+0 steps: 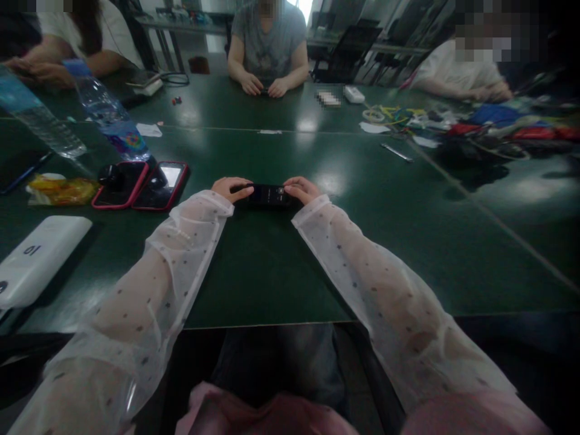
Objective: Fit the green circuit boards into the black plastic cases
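A small black phone-like device [268, 195] with a lit screen lies sideways low over the green table [272, 266], between my two hands. My left hand [232, 188] grips its left end, thumb along the near side. At its right end, my right hand [302, 190] pinches the edge with thumb and fingers. White markings show on the right part of the screen. Whether the device touches the table is hard to tell. Two phones in pink-red cases [161, 186] lie left of my left hand.
Two water bottles [111, 115] stand at the left, near a yellow packet [61, 190] and a white power bank [43, 260]. Cables and red and blue items [498, 121] lie at the back right. Three people sit across the table.
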{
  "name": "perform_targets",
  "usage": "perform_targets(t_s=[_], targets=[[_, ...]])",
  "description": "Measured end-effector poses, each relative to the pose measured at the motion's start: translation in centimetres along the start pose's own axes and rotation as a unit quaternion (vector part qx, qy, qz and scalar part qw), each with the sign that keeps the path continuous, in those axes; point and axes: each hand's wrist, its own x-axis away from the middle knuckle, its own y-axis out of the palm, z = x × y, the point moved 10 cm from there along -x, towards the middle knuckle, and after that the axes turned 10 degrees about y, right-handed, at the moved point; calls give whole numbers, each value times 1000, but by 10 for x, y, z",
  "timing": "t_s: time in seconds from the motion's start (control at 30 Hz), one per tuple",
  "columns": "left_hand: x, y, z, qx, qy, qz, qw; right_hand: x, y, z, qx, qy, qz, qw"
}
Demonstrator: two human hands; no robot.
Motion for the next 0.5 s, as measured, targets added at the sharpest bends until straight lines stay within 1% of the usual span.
perform_targets(t_s=[0.1,0.2,0.27,0.37,0.5], targets=[[0,3,-3,-2,-1,2,1000,4,1,-7,26,-7,3,1000],[0,1,-15,-14,-37,26,999,9,1,-13,54,-3,7,998],[1,1,-19,-20,-51,31,998,11,2,-14,63,-1,7,998],[3,1,-16,-14,-50,17,999,9,3,-11,54,1,11,998],[6,-3,-5,-13,-48,12,999,4,2,-2,35,9,21,999]])
